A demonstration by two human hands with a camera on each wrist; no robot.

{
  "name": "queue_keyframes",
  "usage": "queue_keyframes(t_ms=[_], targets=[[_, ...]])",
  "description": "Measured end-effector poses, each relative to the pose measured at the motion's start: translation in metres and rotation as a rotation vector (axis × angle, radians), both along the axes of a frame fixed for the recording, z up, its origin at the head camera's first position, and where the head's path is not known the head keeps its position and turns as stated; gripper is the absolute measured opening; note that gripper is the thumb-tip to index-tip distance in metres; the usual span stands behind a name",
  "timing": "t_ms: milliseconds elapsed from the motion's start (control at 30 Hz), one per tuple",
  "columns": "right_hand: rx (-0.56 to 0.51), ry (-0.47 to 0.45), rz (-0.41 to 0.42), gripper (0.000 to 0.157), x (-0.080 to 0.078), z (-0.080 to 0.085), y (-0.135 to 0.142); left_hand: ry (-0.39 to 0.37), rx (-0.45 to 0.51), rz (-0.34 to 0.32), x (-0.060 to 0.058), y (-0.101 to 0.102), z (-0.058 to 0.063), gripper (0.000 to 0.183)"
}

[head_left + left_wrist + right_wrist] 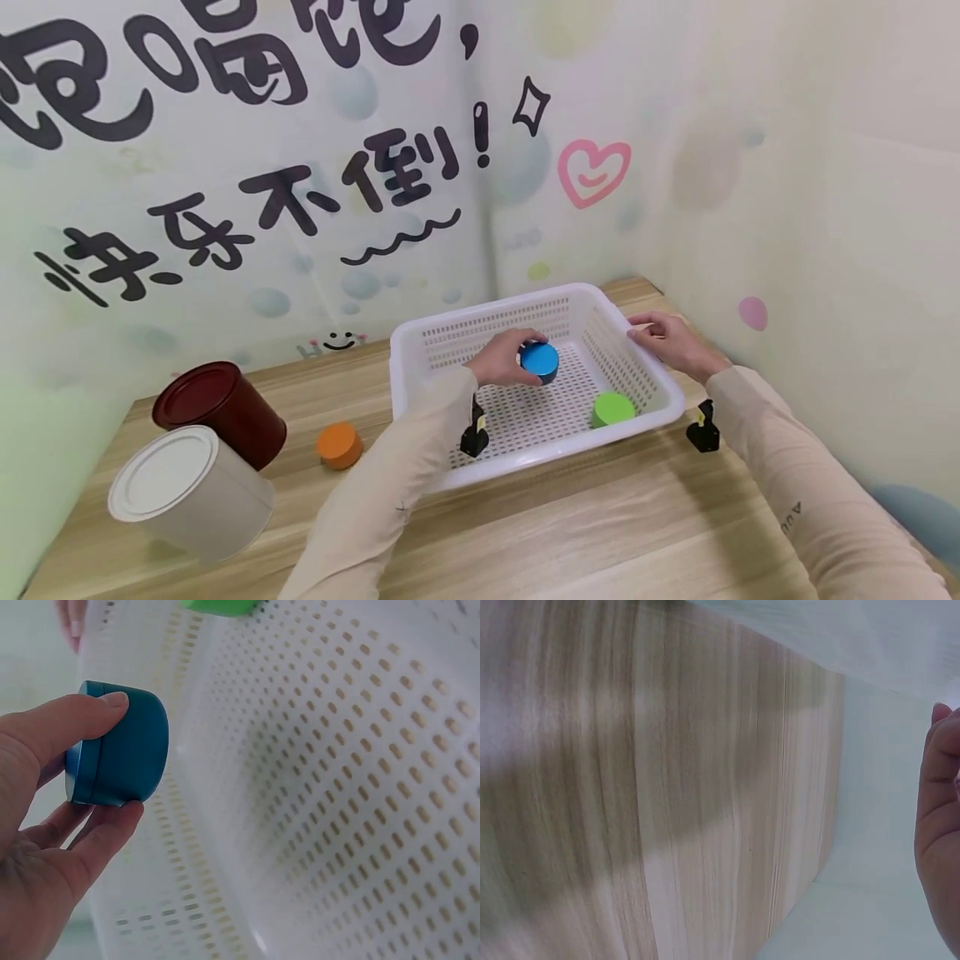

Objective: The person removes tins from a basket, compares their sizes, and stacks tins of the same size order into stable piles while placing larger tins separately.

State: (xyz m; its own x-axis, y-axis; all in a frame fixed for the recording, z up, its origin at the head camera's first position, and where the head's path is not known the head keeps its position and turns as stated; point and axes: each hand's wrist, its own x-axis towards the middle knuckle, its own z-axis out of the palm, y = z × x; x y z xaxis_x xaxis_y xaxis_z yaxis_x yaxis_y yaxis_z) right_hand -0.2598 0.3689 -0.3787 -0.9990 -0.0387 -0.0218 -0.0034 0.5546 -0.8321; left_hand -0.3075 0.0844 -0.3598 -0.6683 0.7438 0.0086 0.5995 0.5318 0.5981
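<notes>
A round blue tin (540, 360) is gripped between the thumb and fingers of my left hand (501, 358), inside the white perforated plastic basket (555, 451). In the left wrist view the tin (127, 746) is tilted on its side above the basket's floor. A green round piece (613, 409) lies in the basket's near right corner. My right hand (675, 340) pinches the basket's right rim between thumb and fingers. Only part of that hand (939, 825) shows at the edge of the right wrist view.
Left of the basket, an orange round piece (340, 445) lies on the wooden table (570, 533). Farther left are a dark red can (243, 412) and a white can (217, 500). A printed cloth wall (420, 275) stands behind and to the right.
</notes>
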Motion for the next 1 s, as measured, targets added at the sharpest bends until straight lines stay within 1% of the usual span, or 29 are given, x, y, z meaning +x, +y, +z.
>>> queue_keyframes(t_ms=[133, 233, 367, 467, 567, 700, 833, 1000], targets=[[0.013, 0.006, -0.005, 0.045, -0.001, -0.001, 0.001, 0.038, 0.013, -0.048, 0.006, -0.012, 0.016, 0.059], [0.008, 0.0, 0.001, 0.046, 0.0, 0.0, 0.001, 0.027, 0.008, -0.066, 0.013, -0.022, 0.024, 0.059], [0.006, -0.001, 0.004, 0.048, 0.002, 0.003, -0.001, 0.009, 0.013, -0.068, 0.026, -0.036, 0.033, 0.059], [0.007, -0.001, 0.002, 0.047, 0.002, 0.003, -0.002, 0.027, -0.007, -0.058, 0.038, -0.046, 0.039, 0.059], [-0.001, 0.003, 0.005, 0.047, 0.002, 0.001, -0.002, 0.052, -0.021, -0.048, 0.051, -0.057, 0.041, 0.058], [0.005, 0.004, 0.004, 0.047, 0.002, 0.0, -0.002, 0.067, 0.002, -0.031, 0.065, -0.073, 0.043, 0.057], [0.007, 0.012, 0.004, 0.046, 0.002, -0.001, -0.002, 0.087, 0.025, -0.005, 0.074, -0.09, 0.042, 0.057], [-0.006, 0.014, 0.012, 0.047, 0.003, 0.001, -0.002, 0.106, 0.065, 0.037, 0.082, -0.11, 0.043, 0.057]])
